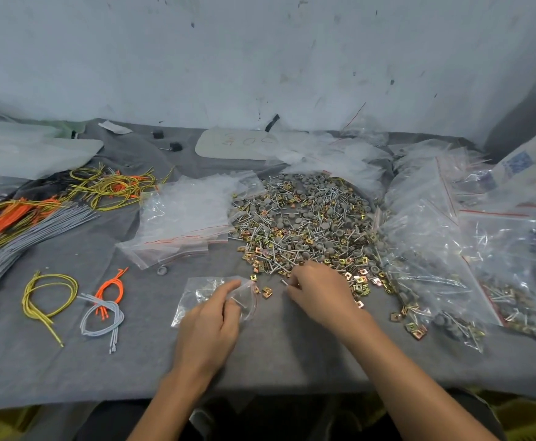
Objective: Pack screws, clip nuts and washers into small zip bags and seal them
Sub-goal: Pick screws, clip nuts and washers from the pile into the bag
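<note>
A big heap of screws, brass clip nuts and grey washers [304, 224] covers the middle of the grey cloth. My left hand [211, 323] holds a small clear zip bag [201, 292] at its open mouth, flat on the cloth just left of the heap's near edge. My right hand [317, 292] is at the heap's near edge, its fingers curled round a few screws [287, 283] that stick out to the left. Two loose clip nuts [265, 291] lie between the hands.
A stack of empty zip bags [190, 214] lies left of the heap. Filled bags [451, 249] pile up on the right. Yellow, orange and grey cords [53, 202] cover the left side, with small cord bundles [101, 310] nearer me. The cloth's front edge [260, 393] is close.
</note>
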A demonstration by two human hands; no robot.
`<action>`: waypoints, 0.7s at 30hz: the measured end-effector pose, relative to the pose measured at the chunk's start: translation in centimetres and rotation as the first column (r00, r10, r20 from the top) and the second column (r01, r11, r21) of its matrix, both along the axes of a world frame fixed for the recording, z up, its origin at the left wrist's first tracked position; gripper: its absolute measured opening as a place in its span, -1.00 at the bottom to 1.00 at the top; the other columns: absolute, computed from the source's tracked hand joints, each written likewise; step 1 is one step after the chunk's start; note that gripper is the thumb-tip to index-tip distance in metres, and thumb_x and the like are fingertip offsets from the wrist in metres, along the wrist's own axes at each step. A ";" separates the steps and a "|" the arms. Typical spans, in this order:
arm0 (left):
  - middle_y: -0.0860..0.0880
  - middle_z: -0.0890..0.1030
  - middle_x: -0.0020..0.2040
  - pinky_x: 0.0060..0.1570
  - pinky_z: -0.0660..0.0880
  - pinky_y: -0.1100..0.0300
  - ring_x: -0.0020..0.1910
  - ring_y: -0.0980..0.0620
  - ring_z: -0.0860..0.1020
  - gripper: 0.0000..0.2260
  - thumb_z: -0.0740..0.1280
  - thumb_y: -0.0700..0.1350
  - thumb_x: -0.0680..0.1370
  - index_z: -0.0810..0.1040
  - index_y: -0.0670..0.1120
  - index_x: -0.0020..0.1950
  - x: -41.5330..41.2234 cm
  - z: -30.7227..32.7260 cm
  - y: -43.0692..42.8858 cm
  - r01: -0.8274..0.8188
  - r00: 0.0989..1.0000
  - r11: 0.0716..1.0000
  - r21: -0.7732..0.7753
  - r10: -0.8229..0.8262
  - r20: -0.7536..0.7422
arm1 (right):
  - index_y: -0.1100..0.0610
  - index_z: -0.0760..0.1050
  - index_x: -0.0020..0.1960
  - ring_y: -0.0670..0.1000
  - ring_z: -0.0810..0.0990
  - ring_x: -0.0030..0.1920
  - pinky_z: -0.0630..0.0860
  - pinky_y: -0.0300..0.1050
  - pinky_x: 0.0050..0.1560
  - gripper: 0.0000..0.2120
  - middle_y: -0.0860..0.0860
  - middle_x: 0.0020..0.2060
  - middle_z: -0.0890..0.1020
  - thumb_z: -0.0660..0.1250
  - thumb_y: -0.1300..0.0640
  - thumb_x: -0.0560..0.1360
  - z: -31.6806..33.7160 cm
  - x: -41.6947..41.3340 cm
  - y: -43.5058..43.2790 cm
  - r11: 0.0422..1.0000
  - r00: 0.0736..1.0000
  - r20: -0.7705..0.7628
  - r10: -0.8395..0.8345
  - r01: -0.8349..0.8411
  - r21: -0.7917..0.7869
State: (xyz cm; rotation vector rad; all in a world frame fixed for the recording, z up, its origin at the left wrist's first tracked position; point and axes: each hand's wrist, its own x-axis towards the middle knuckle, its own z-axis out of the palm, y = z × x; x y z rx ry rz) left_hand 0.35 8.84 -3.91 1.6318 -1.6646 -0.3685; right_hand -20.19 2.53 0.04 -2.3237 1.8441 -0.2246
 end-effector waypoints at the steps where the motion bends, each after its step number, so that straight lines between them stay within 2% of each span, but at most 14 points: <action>1: 0.04 0.60 -0.33 -0.24 0.38 0.09 -0.30 0.01 0.54 -0.69 0.24 -0.12 0.62 0.55 0.14 0.32 0.0 0.0 0.0 -0.001 1.000 1.000 0.003 0.001 -0.003 | 0.05 0.53 -0.06 0.08 0.55 0.00 0.50 -0.01 -0.12 -0.85 -0.04 -0.09 0.52 0.26 0.02 0.61 -0.2 0.1 0.0 1.000 1.000 -0.005 0.006 -0.006 -0.020; 4: -0.01 0.64 -0.29 -0.25 0.37 0.08 -0.27 -0.05 0.57 -0.69 0.25 -0.14 0.62 0.56 0.11 0.33 0.0 0.2 0.0 0.002 1.000 1.000 0.012 -0.002 0.004 | 0.06 0.50 -0.05 0.08 0.52 -0.02 0.46 -0.02 -0.13 -0.86 -0.03 -0.09 0.52 0.21 0.06 0.63 -0.3 0.1 0.3 0.997 0.998 0.051 0.028 -0.024 -0.067; 7: 0.03 0.52 -0.39 -0.26 0.35 0.08 -0.31 -0.01 0.53 -0.69 0.24 -0.14 0.62 0.56 0.11 0.33 -0.1 0.4 0.1 0.008 1.000 1.000 0.018 -0.007 -0.002 | 0.02 0.48 -0.04 0.03 0.52 -0.07 0.48 -0.01 -0.09 -0.88 -0.07 -0.11 0.54 0.22 0.05 0.64 -0.3 0.1 0.8 0.995 0.992 0.124 0.029 -0.016 -0.103; 9: 0.10 0.45 -0.43 -0.27 0.34 0.09 -0.35 0.07 0.47 -0.68 0.19 -0.07 0.61 0.55 0.11 0.33 -0.2 0.4 0.1 0.009 1.000 1.000 0.017 -0.009 -0.010 | -0.02 0.51 -0.05 -0.05 0.54 -0.14 0.47 -0.08 -0.13 -0.90 -0.13 -0.16 0.58 0.25 0.07 0.64 0.1 -0.1 1.1 0.997 0.966 0.257 -0.009 0.029 -0.074; 11: 0.09 0.48 -0.43 -0.27 0.34 0.10 -0.36 0.08 0.47 -0.64 0.14 -0.01 0.58 0.55 0.12 0.32 -0.1 0.4 0.1 0.006 1.000 1.000 0.016 -0.006 -0.024 | -0.06 0.56 -0.04 -0.12 0.56 -0.24 0.48 -0.17 -0.22 -0.90 -0.13 -0.23 0.62 0.30 0.09 0.62 0.7 -0.4 1.5 0.998 0.876 0.480 -0.052 0.055 0.007; 13: 0.00 0.60 -0.33 -0.25 0.37 0.09 -0.31 0.01 0.54 -0.63 0.13 0.01 0.56 0.56 0.12 0.31 -0.1 0.4 0.0 0.004 1.000 1.000 0.008 -0.004 -0.026 | -0.06 0.59 -0.03 -0.09 0.60 -0.26 0.54 -0.17 -0.23 -0.91 -0.10 -0.24 0.66 0.36 0.12 0.59 1.4 -0.4 2.1 0.991 0.732 0.679 -0.059 -0.041 0.130; 15: -0.05 0.66 -0.23 -0.22 0.42 0.07 -0.23 -0.05 0.58 -0.63 0.13 0.00 0.56 0.57 0.11 0.31 -0.1 0.3 -0.1 0.007 1.000 1.000 -0.005 -0.007 -0.021 | -0.03 0.60 -0.01 -0.14 0.61 -0.24 0.54 -0.18 -0.20 -0.93 -0.13 -0.23 0.67 0.41 0.14 0.56 1.5 0.3 2.9 0.962 0.648 0.760 -0.054 -0.169 0.213; 16: -0.06 0.67 -0.21 -0.21 0.43 0.06 -0.22 -0.06 0.59 -0.63 0.13 0.00 0.56 0.56 0.11 0.31 -0.1 0.2 -0.1 0.010 1.000 1.000 -0.008 -0.011 -0.022 | -0.01 0.61 -0.01 -0.18 0.60 -0.24 0.51 -0.21 -0.20 -0.94 -0.14 -0.23 0.67 0.42 0.14 0.55 1.4 0.9 3.2 0.954 0.660 0.750 -0.039 -0.199 0.225; 18: -0.06 0.67 -0.21 -0.21 0.42 0.06 -0.22 -0.08 0.59 -0.62 0.12 0.01 0.56 0.55 0.12 0.32 0.0 0.1 0.0 0.020 1.000 1.000 -0.007 -0.020 -0.023 | 0.01 0.64 -0.01 -0.21 0.58 -0.26 0.48 -0.24 -0.19 -0.96 -0.13 -0.23 0.69 0.42 0.12 0.55 1.0 2.3 3.6 0.961 0.748 0.664 0.021 -0.197 0.192; 21: -0.04 0.70 -0.15 -0.17 0.47 0.03 -0.14 -0.11 0.62 -0.60 0.10 0.02 0.56 0.54 0.12 0.34 0.1 0.0 -0.1 0.028 1.000 1.000 -0.005 -0.028 -0.011 | 0.05 0.66 0.03 -0.10 0.64 -0.07 0.53 -0.11 0.03 -0.91 -0.07 -0.11 0.72 0.39 0.13 0.56 0.3 4.5 3.9 0.980 0.836 0.542 0.085 -0.167 0.103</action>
